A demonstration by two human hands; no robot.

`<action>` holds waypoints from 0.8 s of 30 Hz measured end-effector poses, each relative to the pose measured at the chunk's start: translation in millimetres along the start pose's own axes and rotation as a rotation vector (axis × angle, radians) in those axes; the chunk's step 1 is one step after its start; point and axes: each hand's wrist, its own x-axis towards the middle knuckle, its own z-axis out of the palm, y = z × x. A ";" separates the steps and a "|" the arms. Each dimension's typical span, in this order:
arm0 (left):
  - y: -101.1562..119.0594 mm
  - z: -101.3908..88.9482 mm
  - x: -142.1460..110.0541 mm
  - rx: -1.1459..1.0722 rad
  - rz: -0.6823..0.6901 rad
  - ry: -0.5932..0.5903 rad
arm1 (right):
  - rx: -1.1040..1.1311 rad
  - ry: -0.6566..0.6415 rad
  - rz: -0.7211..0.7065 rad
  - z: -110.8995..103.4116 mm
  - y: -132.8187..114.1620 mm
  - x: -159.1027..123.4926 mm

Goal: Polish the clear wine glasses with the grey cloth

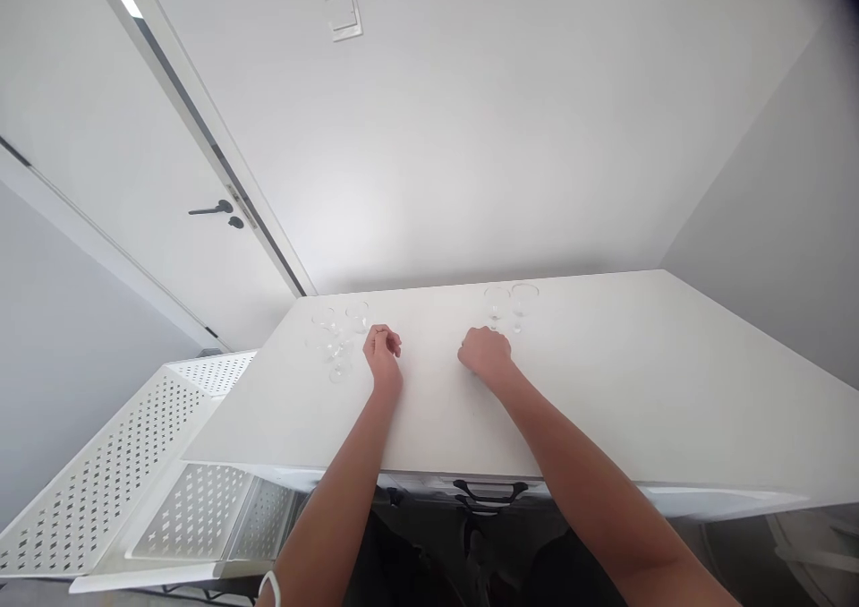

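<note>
My left hand [384,354] rests over the white tabletop [429,428], its fingers loosely curled with a gap at the thumb and nothing visible in them. Just left of it is a cluster of several clear stemmed glasses [339,356], their outlines faint and overlapping. My right hand [486,352] is closed in a fist, knuckles up, low over the table. Whatever it may hold is hidden under the fingers. Right behind that fist stand two more clear stemmed glasses [519,307], side by side; the fist partly covers the base of the nearer one.
A white wall with a light switch [344,12] rises behind the table. At the left is a white door with a black handle [211,208]. White perforated panels [127,437] stand beside the table's left edge. Black drawer handles [489,491] show at the front.
</note>
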 end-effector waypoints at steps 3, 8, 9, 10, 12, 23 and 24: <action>0.3 -5.6 -9.0 -0.023 -0.005 0.110 | 0.044 0.047 -0.020 -2.8 -3.8 -7.5; -2.9 -10.6 -2.6 -0.143 -0.096 0.236 | 0.155 0.173 -0.329 0.9 -22.8 -12.5; -3.4 -11.5 0.3 -0.175 -0.116 0.252 | 0.225 0.217 -0.413 2.6 -27.2 -12.4; -3.6 -12.3 3.2 -0.207 -0.132 0.261 | 0.306 0.262 -0.488 4.4 -30.9 -12.0; -3.7 -13.8 8.2 -0.280 -0.161 0.253 | 0.473 0.343 -0.575 8.4 -35.9 -10.1; -4.5 -19.7 18.2 -0.505 -0.275 -0.010 | 1.412 -0.038 -0.607 14.9 -24.0 10.0; -4.7 -19.7 18.4 -0.500 -0.266 -0.021 | 1.486 -0.083 -0.587 14.3 -22.8 10.5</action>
